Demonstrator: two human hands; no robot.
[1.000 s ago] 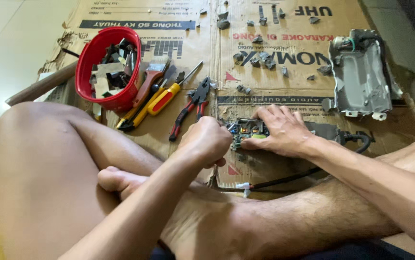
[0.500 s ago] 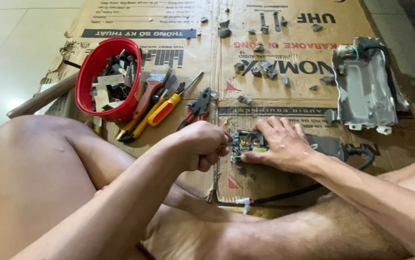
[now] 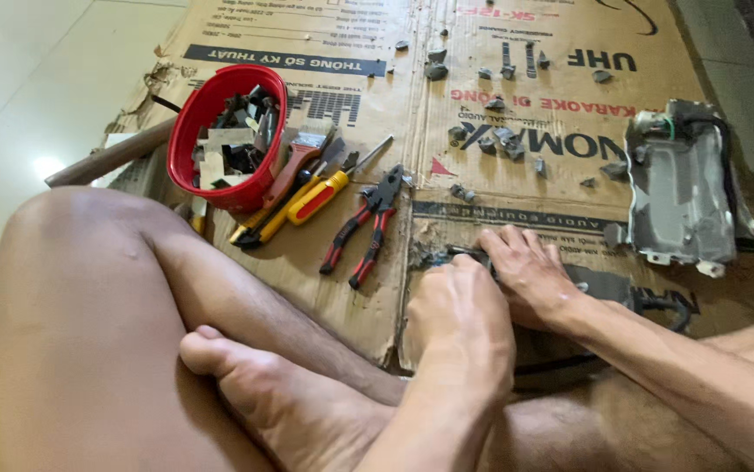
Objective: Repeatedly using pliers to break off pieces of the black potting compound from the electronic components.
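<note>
My right hand (image 3: 530, 278) lies on a small dark electronic board (image 3: 436, 256) on the cardboard sheet (image 3: 482, 188) and holds it down with its fingers spread over it. Only the board's left edge shows. My left hand (image 3: 460, 316) is curled into a fist right against the right hand, over the board's near side. Whatever the fist grips is hidden now. A black cable (image 3: 667, 303) runs off to the right from under my right wrist.
Left of the hands lie red-handled pliers (image 3: 361, 229), a yellow-and-red screwdriver (image 3: 323, 196), a brush (image 3: 300, 157) and a red bowl (image 3: 186, 138) of small parts. A grey metal housing (image 3: 681, 197) sits at the right. Several small loose parts (image 3: 497, 140) are scattered beyond. My bent legs fill the foreground.
My left fist has moved right, against the right hand, and now covers the board that showed between them. A thin tool tip seen under the fist earlier is hidden.
</note>
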